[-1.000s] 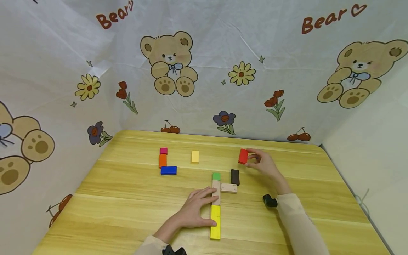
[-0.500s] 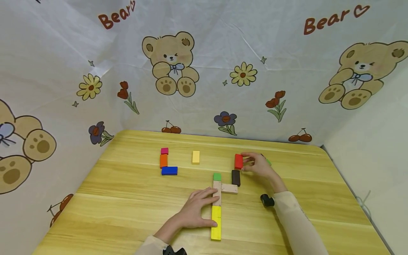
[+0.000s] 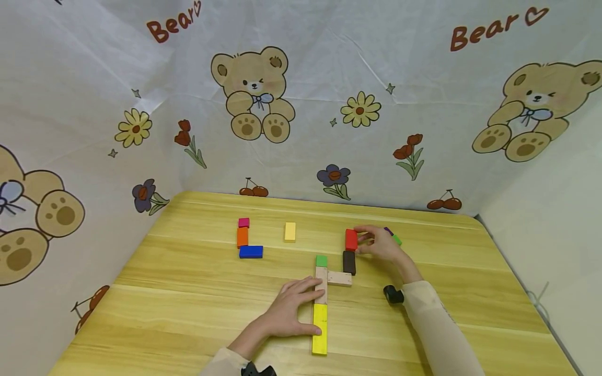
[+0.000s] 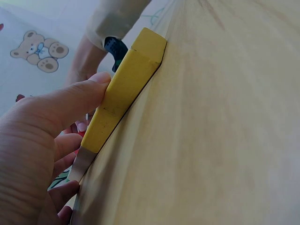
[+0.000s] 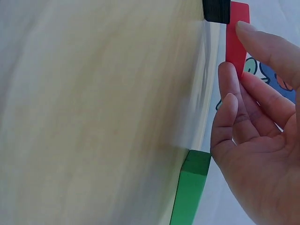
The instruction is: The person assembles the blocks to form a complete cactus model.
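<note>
In the head view my right hand (image 3: 380, 243) pinches a red block (image 3: 351, 239) between thumb and fingers, its near end right at the far end of a black block (image 3: 349, 262). The right wrist view also shows the red block (image 5: 238, 40) meeting the black block (image 5: 216, 10). My left hand (image 3: 291, 308) lies along a straight row, fingers loosely stretched. Its thumb touches a yellow block (image 3: 320, 334) and its fingertips rest on a plain wooden block (image 3: 321, 284). A small green block (image 3: 321, 260) tops this row. Another plain wooden block (image 3: 339, 279) sticks out sideways from it, below the black one.
Further left lie a magenta block (image 3: 243, 222), an orange block (image 3: 242, 237) and a blue block (image 3: 251, 251), placed end to corner. A pale yellow block (image 3: 290, 232) stands apart. Behind the right hand, a purple block (image 3: 388, 231) and a bright green block (image 3: 397, 239) are partly hidden.
My right hand has brought the red block left and toward me, down to the black block's far end. The purple and bright green blocks have come into sight. My left hand stays put.
</note>
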The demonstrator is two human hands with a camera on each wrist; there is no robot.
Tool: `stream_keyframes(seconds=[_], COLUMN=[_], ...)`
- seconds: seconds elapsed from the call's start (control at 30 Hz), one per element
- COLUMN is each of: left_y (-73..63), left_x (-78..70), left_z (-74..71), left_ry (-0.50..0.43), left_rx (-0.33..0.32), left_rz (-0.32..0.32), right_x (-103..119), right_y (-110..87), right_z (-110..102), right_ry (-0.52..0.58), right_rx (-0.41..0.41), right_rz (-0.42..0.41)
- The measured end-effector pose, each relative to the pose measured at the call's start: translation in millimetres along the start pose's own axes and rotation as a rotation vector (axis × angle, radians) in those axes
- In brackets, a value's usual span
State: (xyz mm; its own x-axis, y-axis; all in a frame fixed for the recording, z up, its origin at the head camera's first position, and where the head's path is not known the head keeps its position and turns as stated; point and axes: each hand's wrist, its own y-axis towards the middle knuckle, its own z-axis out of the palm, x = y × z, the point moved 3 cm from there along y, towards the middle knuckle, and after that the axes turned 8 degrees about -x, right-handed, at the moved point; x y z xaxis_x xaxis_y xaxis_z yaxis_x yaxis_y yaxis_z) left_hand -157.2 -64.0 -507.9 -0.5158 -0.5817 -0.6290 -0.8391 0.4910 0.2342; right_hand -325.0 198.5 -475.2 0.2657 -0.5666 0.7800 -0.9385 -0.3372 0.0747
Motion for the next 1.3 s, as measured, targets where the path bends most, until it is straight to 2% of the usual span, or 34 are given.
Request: stream_keyframes(seconds=[0.47, 0.83, 1.13, 1.3], left_y=[0.1, 0.2, 0.2, 0.3], left_x=[-0.1, 0.2, 0.2, -0.1], left_z=[0.4, 0.6, 0.6, 0.0], left_ry=[0.016, 0.013, 0.025, 0.025], left_rx=[0.005, 0.01, 0.004, 0.003], left_rz=[-0.011, -0.015, 0.007, 0.008], right_x=[-0.3, -4.1, -3.8, -3.8], right_y=[1.9, 5.0, 7.2, 7.6], right_z=[2.7, 3.5, 4.4, 3.7], right_ry=[-0.009, -0.025, -0.019, -0.01], right_rx=[0.039, 0.054, 0.082, 0.097], right_rz=[-0.007, 0.039, 0.068, 0.05])
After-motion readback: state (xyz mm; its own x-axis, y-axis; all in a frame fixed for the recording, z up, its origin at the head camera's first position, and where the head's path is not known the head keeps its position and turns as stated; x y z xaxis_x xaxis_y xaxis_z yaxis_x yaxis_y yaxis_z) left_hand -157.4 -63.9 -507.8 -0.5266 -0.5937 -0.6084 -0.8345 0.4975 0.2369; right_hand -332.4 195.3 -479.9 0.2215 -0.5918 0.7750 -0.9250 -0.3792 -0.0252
